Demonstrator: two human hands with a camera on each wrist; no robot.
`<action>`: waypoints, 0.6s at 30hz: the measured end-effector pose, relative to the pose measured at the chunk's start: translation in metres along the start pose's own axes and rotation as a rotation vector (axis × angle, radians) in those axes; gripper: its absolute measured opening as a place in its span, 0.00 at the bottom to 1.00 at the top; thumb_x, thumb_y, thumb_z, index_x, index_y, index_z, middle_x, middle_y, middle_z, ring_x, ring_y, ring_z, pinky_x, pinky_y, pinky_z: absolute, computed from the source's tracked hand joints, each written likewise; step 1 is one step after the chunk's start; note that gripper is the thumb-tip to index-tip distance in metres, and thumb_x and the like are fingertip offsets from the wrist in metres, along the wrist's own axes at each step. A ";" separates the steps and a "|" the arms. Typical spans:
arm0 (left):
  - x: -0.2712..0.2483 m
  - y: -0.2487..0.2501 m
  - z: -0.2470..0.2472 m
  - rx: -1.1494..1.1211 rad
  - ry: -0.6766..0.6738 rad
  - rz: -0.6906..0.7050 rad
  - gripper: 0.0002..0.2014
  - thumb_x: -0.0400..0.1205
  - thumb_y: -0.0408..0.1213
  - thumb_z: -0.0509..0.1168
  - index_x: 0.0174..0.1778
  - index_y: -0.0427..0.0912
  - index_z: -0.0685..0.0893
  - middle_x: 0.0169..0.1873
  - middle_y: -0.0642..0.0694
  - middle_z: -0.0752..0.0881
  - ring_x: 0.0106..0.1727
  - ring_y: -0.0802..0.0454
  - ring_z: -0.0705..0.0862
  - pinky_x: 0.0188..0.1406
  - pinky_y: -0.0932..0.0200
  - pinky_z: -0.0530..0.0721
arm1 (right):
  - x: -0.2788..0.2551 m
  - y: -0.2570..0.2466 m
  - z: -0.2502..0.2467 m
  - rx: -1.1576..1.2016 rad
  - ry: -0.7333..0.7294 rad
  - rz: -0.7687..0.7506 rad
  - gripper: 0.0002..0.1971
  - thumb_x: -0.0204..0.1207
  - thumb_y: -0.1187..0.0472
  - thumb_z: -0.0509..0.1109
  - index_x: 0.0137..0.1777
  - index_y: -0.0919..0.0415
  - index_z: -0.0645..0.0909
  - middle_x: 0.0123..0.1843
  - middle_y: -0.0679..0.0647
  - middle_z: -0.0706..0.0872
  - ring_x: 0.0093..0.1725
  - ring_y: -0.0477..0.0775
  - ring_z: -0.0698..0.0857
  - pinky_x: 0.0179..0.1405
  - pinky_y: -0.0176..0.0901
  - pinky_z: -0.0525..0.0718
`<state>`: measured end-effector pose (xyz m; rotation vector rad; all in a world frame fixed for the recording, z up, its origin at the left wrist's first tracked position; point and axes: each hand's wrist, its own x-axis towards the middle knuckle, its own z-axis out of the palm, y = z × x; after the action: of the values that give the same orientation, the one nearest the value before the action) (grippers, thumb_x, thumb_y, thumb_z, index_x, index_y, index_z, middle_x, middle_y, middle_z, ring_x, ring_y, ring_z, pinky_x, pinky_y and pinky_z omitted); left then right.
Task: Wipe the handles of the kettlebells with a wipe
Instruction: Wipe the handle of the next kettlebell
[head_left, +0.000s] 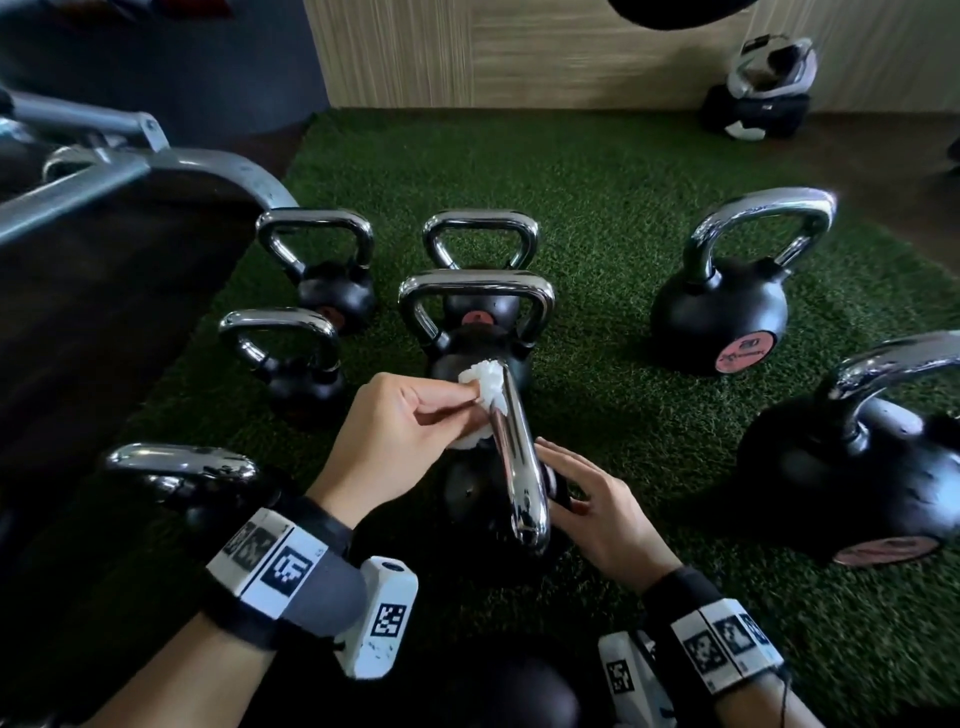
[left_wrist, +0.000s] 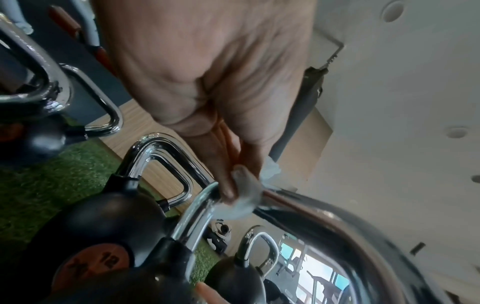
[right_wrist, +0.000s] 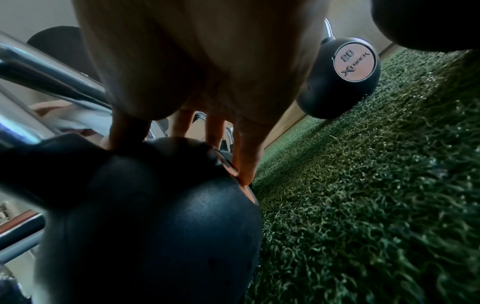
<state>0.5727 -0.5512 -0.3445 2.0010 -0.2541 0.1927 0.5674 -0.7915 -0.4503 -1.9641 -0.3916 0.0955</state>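
Observation:
Several black kettlebells with chrome handles stand on green turf. The nearest kettlebell (head_left: 470, 493) sits just in front of me, its chrome handle (head_left: 519, 457) running toward me. My left hand (head_left: 400, 421) pinches a white wipe (head_left: 485, 387) against the far end of that handle. In the left wrist view the wipe (left_wrist: 244, 195) is pressed on the handle bend (left_wrist: 202, 205) by my fingertips. My right hand (head_left: 587, 499) rests with straight fingers on the black ball of the same kettlebell (right_wrist: 161, 205), to the right of the handle.
More kettlebells stand behind (head_left: 478, 291), at the left (head_left: 291, 358) and at the right (head_left: 727, 291), (head_left: 857, 467). A grey metal rack frame (head_left: 130, 171) stands at the left. A dark bag with a white helmet-like object (head_left: 763, 88) lies at the far right by the wall.

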 end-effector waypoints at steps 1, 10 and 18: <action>-0.001 0.000 -0.001 -0.024 -0.008 -0.023 0.11 0.77 0.30 0.78 0.54 0.46 0.94 0.47 0.54 0.95 0.51 0.59 0.94 0.58 0.57 0.91 | 0.000 0.001 0.000 0.001 -0.003 0.005 0.32 0.62 0.16 0.69 0.68 0.13 0.74 0.82 0.35 0.76 0.82 0.31 0.71 0.76 0.54 0.84; -0.025 0.004 -0.001 -0.231 -0.172 -0.096 0.05 0.70 0.31 0.81 0.40 0.39 0.94 0.37 0.42 0.95 0.37 0.50 0.94 0.39 0.64 0.89 | -0.001 -0.002 0.001 0.023 -0.002 0.030 0.26 0.66 0.29 0.73 0.66 0.11 0.74 0.81 0.33 0.76 0.80 0.27 0.71 0.74 0.46 0.84; -0.054 0.006 0.008 -0.278 -0.191 -0.150 0.06 0.66 0.34 0.83 0.33 0.36 0.94 0.32 0.39 0.94 0.33 0.48 0.93 0.36 0.64 0.89 | -0.003 -0.003 0.003 0.063 0.025 0.017 0.26 0.66 0.32 0.74 0.66 0.16 0.78 0.80 0.33 0.77 0.79 0.27 0.72 0.73 0.36 0.82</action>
<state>0.5190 -0.5560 -0.3565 1.7528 -0.2370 -0.1244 0.5628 -0.7890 -0.4493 -1.9052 -0.3519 0.0933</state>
